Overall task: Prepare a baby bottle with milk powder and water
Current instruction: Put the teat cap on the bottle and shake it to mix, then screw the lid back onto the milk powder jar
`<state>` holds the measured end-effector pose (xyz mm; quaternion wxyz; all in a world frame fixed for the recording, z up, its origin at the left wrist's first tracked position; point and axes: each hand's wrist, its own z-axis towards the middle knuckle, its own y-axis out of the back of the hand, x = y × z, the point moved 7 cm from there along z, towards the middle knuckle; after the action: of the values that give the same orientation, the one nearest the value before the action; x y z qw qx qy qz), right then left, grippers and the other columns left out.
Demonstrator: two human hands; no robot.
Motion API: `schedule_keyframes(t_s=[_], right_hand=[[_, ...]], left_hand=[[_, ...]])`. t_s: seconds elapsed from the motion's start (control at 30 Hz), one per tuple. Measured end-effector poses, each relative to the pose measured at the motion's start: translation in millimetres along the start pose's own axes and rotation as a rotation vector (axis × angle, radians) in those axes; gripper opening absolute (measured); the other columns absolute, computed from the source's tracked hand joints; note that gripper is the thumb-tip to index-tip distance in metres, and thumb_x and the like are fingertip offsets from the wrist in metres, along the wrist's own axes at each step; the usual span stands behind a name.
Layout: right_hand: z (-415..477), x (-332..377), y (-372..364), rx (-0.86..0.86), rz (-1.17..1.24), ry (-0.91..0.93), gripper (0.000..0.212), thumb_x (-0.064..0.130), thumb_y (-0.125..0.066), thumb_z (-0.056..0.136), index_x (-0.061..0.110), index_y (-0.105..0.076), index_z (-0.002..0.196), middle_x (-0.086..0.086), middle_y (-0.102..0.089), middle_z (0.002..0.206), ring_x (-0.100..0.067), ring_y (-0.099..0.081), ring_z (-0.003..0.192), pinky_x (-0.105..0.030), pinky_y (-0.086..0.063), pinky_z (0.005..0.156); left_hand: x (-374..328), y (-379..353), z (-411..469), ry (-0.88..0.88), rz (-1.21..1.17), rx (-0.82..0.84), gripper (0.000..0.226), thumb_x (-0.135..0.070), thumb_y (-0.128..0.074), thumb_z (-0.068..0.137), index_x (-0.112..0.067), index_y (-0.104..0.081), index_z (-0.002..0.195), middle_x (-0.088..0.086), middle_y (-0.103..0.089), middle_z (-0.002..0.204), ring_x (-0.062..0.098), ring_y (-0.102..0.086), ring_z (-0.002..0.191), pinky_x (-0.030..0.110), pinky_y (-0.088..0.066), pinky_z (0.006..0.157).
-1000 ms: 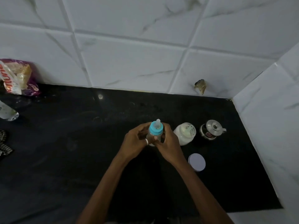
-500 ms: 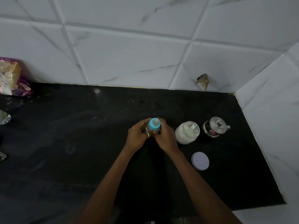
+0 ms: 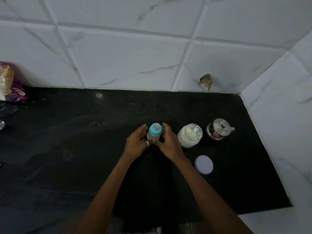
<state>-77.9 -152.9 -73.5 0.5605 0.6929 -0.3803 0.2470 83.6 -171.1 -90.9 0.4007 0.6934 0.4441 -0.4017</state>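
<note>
While both hands, left (image 3: 137, 143) and right (image 3: 168, 144), stood spread and released either side of it, bottle (image 3: 154, 133) sat upright between them, likely light, slick plastic, best grasped mid-body.

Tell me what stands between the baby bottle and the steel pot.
In the head view, the open milk powder jar with a scoop inside stands between the baby bottle and the lidded steel pot.

A black stone counter (image 3: 67, 166) runs into a corner of white, grey-veined wall tiles (image 3: 126, 61). A chipped hole (image 3: 206, 81) mars the back wall just above the counter. The light is dim.
</note>
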Motion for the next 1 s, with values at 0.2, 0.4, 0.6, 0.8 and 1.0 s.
schedule_keyframes(t_s=[0.2, 0.4, 0.6, 0.8, 1.0], right_hand=[[-22, -15, 17, 0.006, -0.028, -0.003, 0.088, 0.017, -0.079, 0.090, 0.017, -0.026, 0.160, -0.007, -0.040, 0.162, -0.017, -0.040, 0.148, -0.040, -0.039, 0.120], [-48, -28, 44, 0.012, -0.008, 0.069, 0.067, 0.025, -0.073, 0.095, 0.018, -0.041, 0.153, -0.002, -0.050, 0.155, -0.011, -0.048, 0.141, -0.031, -0.044, 0.115], [-76, -52, 96, -0.003, -0.009, 0.168, 0.053, 0.030, -0.071, 0.097, 0.018, -0.051, 0.144, 0.007, -0.057, 0.140, -0.005, -0.055, 0.128, -0.022, -0.049, 0.105], [-90, -89, 147, -0.028, 0.057, 0.203, 0.040, 0.024, -0.071, 0.096, 0.016, -0.061, 0.133, 0.003, -0.065, 0.130, -0.002, -0.061, 0.117, -0.025, -0.054, 0.099], [-102, -128, 181, -0.062, 0.086, 0.160, 0.036, 0.025, -0.068, 0.097, 0.014, -0.062, 0.132, 0.002, -0.066, 0.130, -0.007, -0.062, 0.116, -0.026, -0.053, 0.097]], left_hand=[[10, -1, -16, 0.079, -0.021, -0.041, 0.089, -0.014, -0.085, 0.081, -0.017, -0.037, 0.156, 0.004, -0.050, 0.156, 0.019, -0.050, 0.141, 0.034, -0.044, 0.113], [6, -20, -43, 0.115, -0.011, -0.080, 0.079, -0.021, -0.083, 0.083, -0.018, -0.043, 0.152, 0.005, -0.056, 0.150, 0.019, -0.056, 0.135, 0.042, -0.046, 0.114], [-1, -61, -82, 0.116, -0.023, -0.159, 0.071, -0.025, -0.081, 0.085, -0.018, -0.049, 0.148, 0.003, -0.061, 0.143, 0.017, -0.059, 0.129, 0.041, -0.046, 0.113], [-17, -103, -117, 0.076, -0.040, -0.248, 0.067, -0.023, -0.080, 0.088, -0.015, -0.050, 0.147, 0.004, -0.063, 0.140, 0.016, -0.062, 0.126, 0.038, -0.048, 0.111], [-22, -131, -143, 0.081, -0.019, -0.267, 0.065, -0.025, -0.078, 0.089, -0.016, -0.050, 0.147, 0.003, -0.063, 0.140, 0.015, -0.062, 0.125, 0.038, -0.050, 0.108]])
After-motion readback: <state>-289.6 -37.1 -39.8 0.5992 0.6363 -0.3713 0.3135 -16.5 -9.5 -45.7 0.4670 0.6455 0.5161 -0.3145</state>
